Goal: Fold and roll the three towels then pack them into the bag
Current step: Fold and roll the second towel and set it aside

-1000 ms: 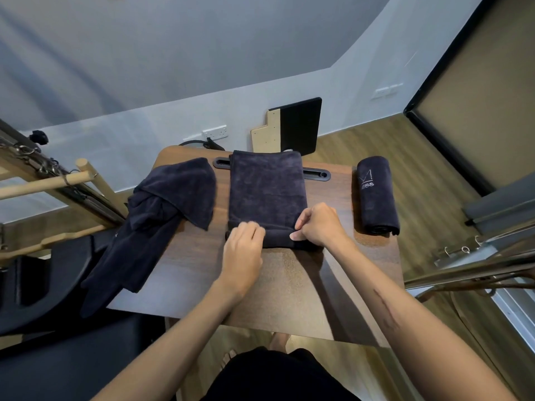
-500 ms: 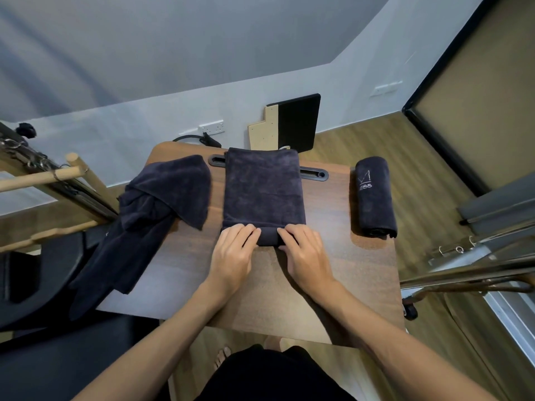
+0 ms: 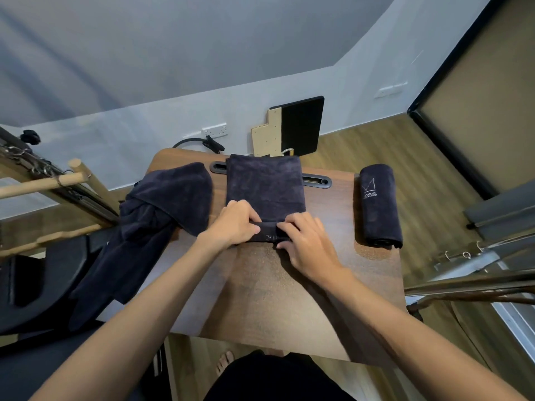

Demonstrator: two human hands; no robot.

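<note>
Folded towel (image 3: 265, 183) flat at table (image 3: 289, 285) centre, near end turned into small roll. Left hand (image 3: 231, 224) and right hand (image 3: 307, 244) both curled round roll, fingertips tucked under, hidden. Rolled towel (image 3: 379, 206) near right table edge, logo partly legible. Third towel (image 3: 162, 215) loose, draped over left edge, lower part cut off by arm. Bag not seen

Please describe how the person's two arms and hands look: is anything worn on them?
Both forearms are bare, with no sleeves in view. The left hand and the right hand wear no gloves, and no rings, watch or bracelets are visible.
</note>
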